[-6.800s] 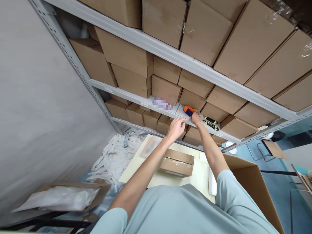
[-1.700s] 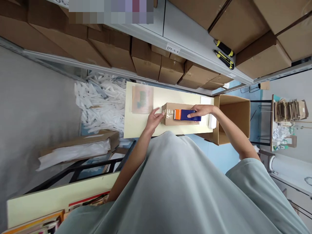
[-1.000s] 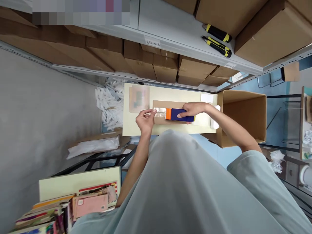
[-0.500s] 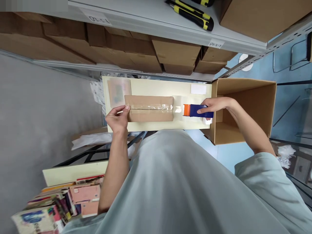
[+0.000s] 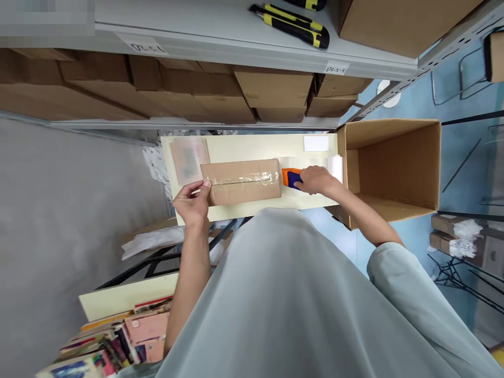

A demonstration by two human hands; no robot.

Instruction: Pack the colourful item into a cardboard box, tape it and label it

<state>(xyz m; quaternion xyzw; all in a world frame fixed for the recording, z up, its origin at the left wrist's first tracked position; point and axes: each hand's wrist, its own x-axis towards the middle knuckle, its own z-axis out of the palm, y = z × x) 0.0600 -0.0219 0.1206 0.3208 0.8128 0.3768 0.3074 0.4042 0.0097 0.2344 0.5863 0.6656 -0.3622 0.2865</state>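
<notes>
A small brown carton (image 5: 244, 189) lies on a pale yellow table (image 5: 252, 148), with a strip of clear tape along its top seam. My left hand (image 5: 192, 200) is closed on the tape's end at the carton's left edge. My right hand (image 5: 315, 180) grips an orange and blue tape dispenser (image 5: 290, 177), which is pressed against the carton's right end. A plastic sleeve with a blurred paper (image 5: 189, 159) lies just left of the carton.
A large open cardboard box (image 5: 394, 163) stands at the table's right end, with a white roll (image 5: 336, 168) beside it. Grey shelving above holds several cartons and two yellow-black utility knives (image 5: 293, 26). Books (image 5: 118, 341) are stacked at the lower left.
My right hand has brought the dispenser back left, from over the table's right end to the carton's right end. My left hand still holds the tape end at the left edge.
</notes>
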